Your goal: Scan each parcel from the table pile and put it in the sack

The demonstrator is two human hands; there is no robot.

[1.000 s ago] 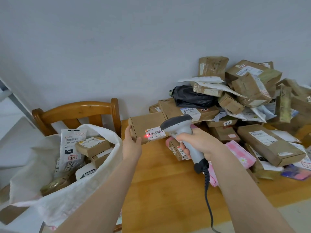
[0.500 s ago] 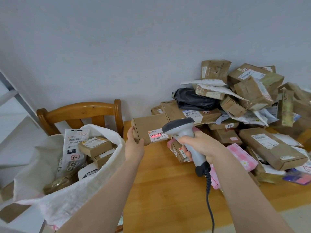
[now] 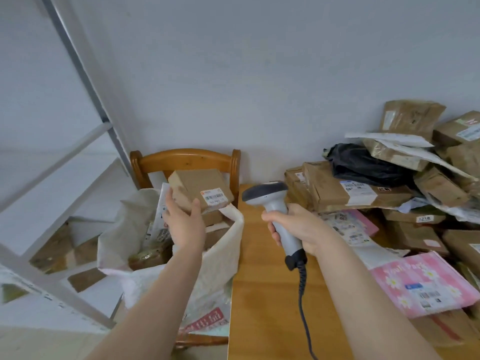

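**A:** where's the box at rn?

**B:** In my left hand (image 3: pixel 185 223). Thumb and fingers are round the bottom of the cardboard parcel (image 3: pixel 200 192), which is tilted, label facing me, right above the open sack (image 3: pixel 223 250) by the chair (image 3: pixel 187 157).

**A:** and the scanner?

**B:** My right hand (image 3: pixel 298 227) is wrapped round the scanner (image 3: pixel 270 201) handle, over the table (image 3: pixel 267 307). The pile (image 3: pixel 350 193) is just to the right.

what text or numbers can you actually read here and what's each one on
"1218": white sticker on a brown box in the table pile.
Label on the held box, in the left hand: barcode and code line, blurred.
Red print on the sack: blurred.
Lettering on the pink mailer, other pile labels: too small.
The scanner in the right hand: no text seen.
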